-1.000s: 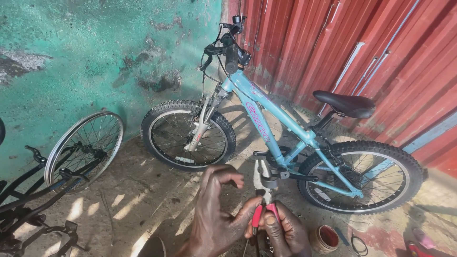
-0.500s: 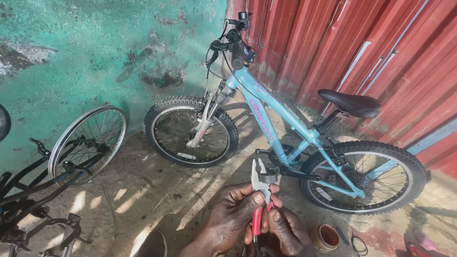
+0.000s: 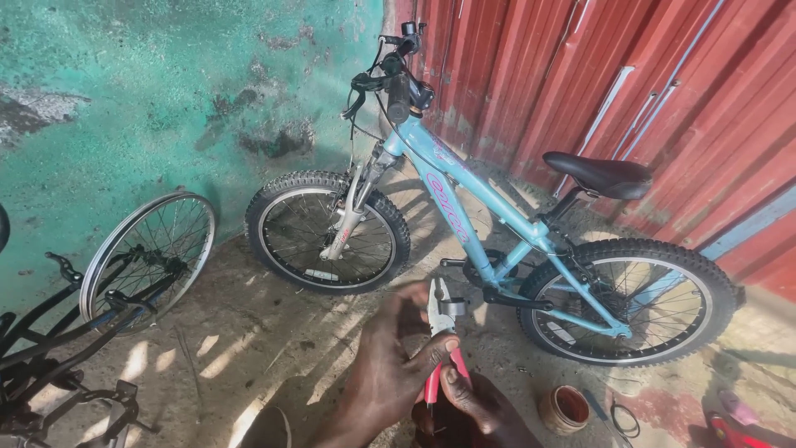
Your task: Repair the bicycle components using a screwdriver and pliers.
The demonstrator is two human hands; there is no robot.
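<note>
Red-handled pliers stand upright low in the middle of the view, metal jaws up, with a small metal piece in the jaws. My left hand wraps round them from the left, thumb pressed on a handle. My right hand grips the handles from below. Just beyond the hands a light blue bicycle stands on the ground, front wheel to the left, rear wheel to the right.
A black bicycle frame with a loose silver-rimmed wheel lies at the left. A small round rusty tin and a cable loop sit on the ground at the right. A teal wall and red corrugated sheeting close the back.
My left hand has closed from spread fingers onto the pliers. The view has shifted slightly, so the bicycles sit a little further right.
</note>
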